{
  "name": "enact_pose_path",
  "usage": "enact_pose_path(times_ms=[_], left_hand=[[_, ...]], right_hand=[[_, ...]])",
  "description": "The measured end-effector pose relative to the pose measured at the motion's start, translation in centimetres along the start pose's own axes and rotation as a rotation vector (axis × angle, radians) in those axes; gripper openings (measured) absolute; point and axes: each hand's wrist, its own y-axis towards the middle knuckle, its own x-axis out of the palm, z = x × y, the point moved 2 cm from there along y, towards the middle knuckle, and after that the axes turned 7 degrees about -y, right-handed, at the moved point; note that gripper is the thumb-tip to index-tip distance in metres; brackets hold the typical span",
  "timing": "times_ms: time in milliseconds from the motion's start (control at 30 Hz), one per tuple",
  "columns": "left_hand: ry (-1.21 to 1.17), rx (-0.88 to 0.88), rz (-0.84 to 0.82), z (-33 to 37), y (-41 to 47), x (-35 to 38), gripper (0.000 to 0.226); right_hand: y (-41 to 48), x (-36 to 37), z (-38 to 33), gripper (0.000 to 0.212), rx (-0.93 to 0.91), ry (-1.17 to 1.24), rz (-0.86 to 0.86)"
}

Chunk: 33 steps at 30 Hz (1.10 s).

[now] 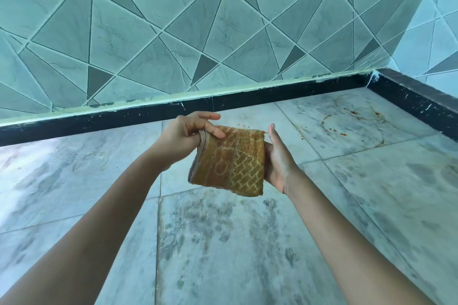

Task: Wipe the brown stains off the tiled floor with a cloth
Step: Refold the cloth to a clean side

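The tiled floor (223,242) is pale grey marble-look squares with darker mottled patches. A black skirting (148,116) runs along its far edge and turns the corner at the right. Above it rises a wall (173,32) of teal tiles cut into triangles and slanted shapes. The brown stains (353,116) lie on the floor tile near that right-hand corner: faint rings with small rust-coloured spots scattered over and beside them. A few more specks sit on the floor just beyond the top edge of the cloth. Nothing lies between the stains and the hands.

The cloth (230,163) is a folded orange-and-yellow patterned towel. It is held up in the air between both hands, well clear of the floor and to the left of the stains. The left hand (184,137) pinches its upper left corner between thumb and fingers, with the forefinger laid across the front. The right hand (278,161) holds the right edge, palm turned toward the cloth and thumb pointing up beside the top corner; its fingers are hidden behind the fabric. Both forearms reach forward from the bottom of the view, bare, with the hands apart by the width of the cloth.
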Motion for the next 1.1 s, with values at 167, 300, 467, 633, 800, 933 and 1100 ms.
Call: enact_pose_path(times_ms=[167,300,467,633,800,933,1100], left_hand=[[-0.127,-0.155,-0.026,0.3,-0.1,0.0,0.038],[-0.41,-0.3,-0.144,-0.7,-0.9,-0.6,0.022],[-0.018,-0.545,-0.448,-1.6,-1.5,0.5,0.055],[-0.067,-0.563,-0.532,-2.6,-2.8,2.0,0.032],[-0.469,-0.599,-0.3,-4.9,-4.8,3.3,0.029],[-0.566,-0.81,-0.117,-7.7,-6.7,2.9,0.02],[-0.6,-0.969,0.124,-9.6,-7.5,1.1,0.02]], right_hand=[[-0.3,0.6,1.0,0.018,-0.076,-0.062,-0.035],[-0.4,0.0,0.5,0.009,-0.184,-0.117,-0.028],[-0.3,1.1,0.1,0.022,-0.273,-0.379,-0.111],[-0.1,1.7,0.4,0.031,-0.264,-0.502,-0.051],[1.0,2.1,1.3,0.028,-0.203,-0.504,-0.017],[1.3,0.5,2.9,0.019,-0.18,-0.549,0.1],[2.1,-1.3,8.7,0.036,-0.128,-0.476,0.313]])
